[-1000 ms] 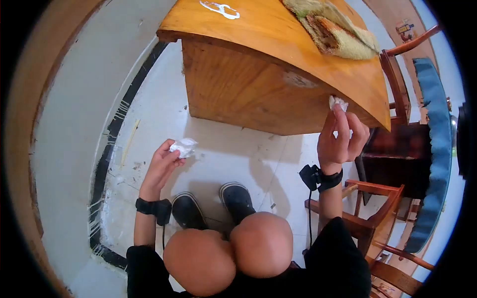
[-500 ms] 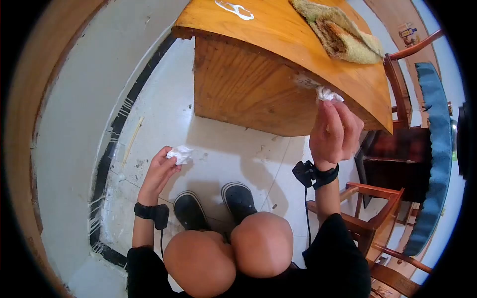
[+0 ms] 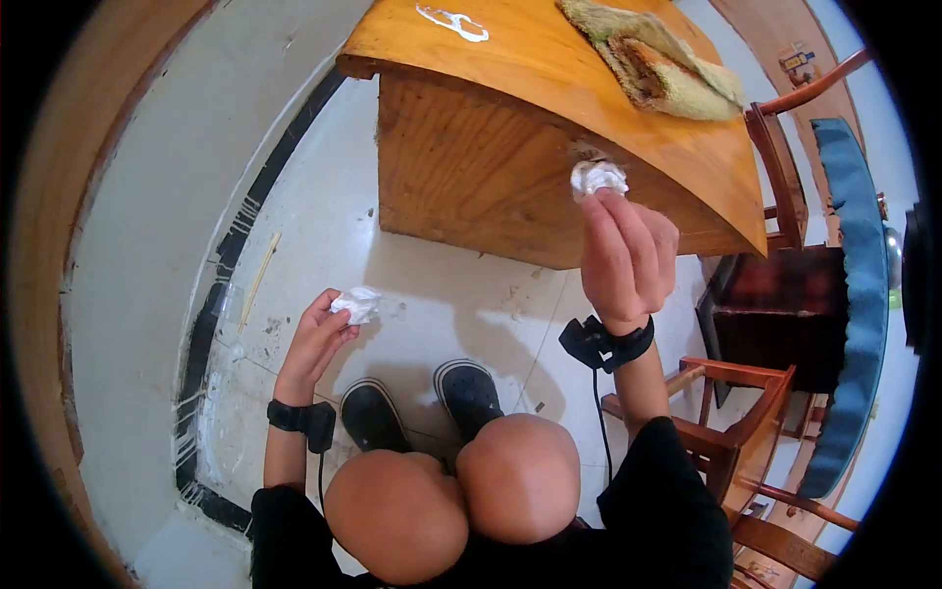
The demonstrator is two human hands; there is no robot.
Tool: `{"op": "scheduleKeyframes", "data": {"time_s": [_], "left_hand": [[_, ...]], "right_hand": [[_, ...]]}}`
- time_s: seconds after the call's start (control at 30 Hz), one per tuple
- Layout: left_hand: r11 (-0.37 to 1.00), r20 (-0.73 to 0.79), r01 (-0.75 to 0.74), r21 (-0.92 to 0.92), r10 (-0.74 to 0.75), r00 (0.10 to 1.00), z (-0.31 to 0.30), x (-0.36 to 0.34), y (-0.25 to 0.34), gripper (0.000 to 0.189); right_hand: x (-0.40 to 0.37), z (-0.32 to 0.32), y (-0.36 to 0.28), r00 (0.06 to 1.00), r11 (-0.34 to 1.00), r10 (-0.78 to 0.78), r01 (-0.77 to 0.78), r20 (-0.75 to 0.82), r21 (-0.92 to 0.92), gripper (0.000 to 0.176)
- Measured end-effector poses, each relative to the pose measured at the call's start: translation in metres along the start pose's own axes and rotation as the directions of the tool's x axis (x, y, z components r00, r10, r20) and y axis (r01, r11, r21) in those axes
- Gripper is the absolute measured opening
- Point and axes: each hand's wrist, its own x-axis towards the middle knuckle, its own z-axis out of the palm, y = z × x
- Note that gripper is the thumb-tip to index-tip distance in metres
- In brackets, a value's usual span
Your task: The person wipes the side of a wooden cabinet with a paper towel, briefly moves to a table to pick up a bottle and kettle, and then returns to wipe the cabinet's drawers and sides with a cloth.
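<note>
Pinched in my right hand (image 3: 628,253) is a crumpled white tissue (image 3: 599,179), up against the front panel of a wooden cabinet (image 3: 471,162), just under its top edge. A pale smudge shows on the wood right above that tissue. My left hand (image 3: 316,339) is lower, over the floor, its fingers closed on a second crumpled white tissue (image 3: 356,305). On the cabinet top lie a folded yellowish towel (image 3: 677,79) with brown stains and a white loop-shaped strip (image 3: 456,24).
To the right stand wooden chairs (image 3: 741,432) and a table with a blue cloth edge (image 3: 849,304). A grey wall (image 3: 167,196) with black skirting runs along the left. A thin stick (image 3: 258,280) lies on the tiled floor beside it.
My right hand has shifted left along the panel with its tissue, onto the smudged patch. My left hand has hardly moved. The whole view has shifted slightly.
</note>
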Motion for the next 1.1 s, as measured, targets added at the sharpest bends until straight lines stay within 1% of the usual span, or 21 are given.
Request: {"op": "scheduleKeyframes", "data": {"time_s": [0.2, 0.33, 0.5, 0.6, 0.7, 0.8, 0.83, 0.93, 0.97, 1.1], "left_hand": [[1.000, 0.006, -0.011, 0.020, 0.010, 1.000, -0.004, 0.000, -0.003, 0.022], [1.000, 0.019, -0.015, 0.016, 0.015, 1.000, -0.006, -0.002, -0.003, 0.021], [1.000, -0.012, 0.002, -0.020, -0.002, 1.000, -0.002, -0.005, -0.001, 0.018], [1.000, -0.016, 0.009, -0.018, -0.009, 1.000, -0.002, -0.005, -0.002, 0.018], [1.000, -0.001, 0.010, -0.007, -0.010, 1.000, -0.005, -0.003, -0.004, 0.019], [1.000, 0.008, 0.009, 0.014, -0.009, 1.000, -0.006, -0.001, -0.005, 0.020], [1.000, 0.002, 0.010, 0.017, -0.010, 1.000, -0.004, -0.002, -0.004, 0.020], [1.000, -0.003, 0.017, 0.017, -0.016, 1.000, -0.001, -0.001, -0.004, 0.021], [1.000, -0.003, 0.020, 0.016, -0.020, 1.000, -0.001, 0.000, -0.005, 0.022], [1.000, 0.006, 0.027, -0.002, -0.027, 1.000, -0.003, -0.001, -0.009, 0.023]], "right_hand": [[0.001, 0.002, -0.004, 1.000, 1.000, -0.018, 0.018, 0.019, 0.016, 0.028], [-0.004, -0.006, -0.007, 0.996, 1.000, -0.020, 0.019, 0.083, 0.010, 0.028], [-0.015, -0.015, -0.005, 0.991, 1.000, -0.013, 0.014, 0.137, -0.006, 0.028], [-0.023, -0.019, -0.004, 0.990, 1.000, 0.010, -0.008, 0.137, -0.011, 0.028], [-0.026, -0.027, -0.001, 0.989, 0.998, 0.065, -0.062, 0.135, -0.020, 0.029], [-0.026, -0.027, 0.007, 0.996, 0.992, 0.058, -0.051, 0.061, -0.117, 0.031], [-0.026, -0.027, 0.009, 0.995, 0.986, 0.089, -0.080, 0.053, -0.146, 0.030], [-0.018, -0.020, 0.014, 0.993, 0.983, 0.118, -0.114, 0.018, -0.144, 0.027], [-0.015, -0.019, 0.015, 0.995, 0.985, 0.095, -0.090, 0.025, -0.145, 0.025], [-0.001, -0.007, 0.006, 1.000, 0.996, 0.017, -0.016, 0.012, -0.083, 0.029]]}}
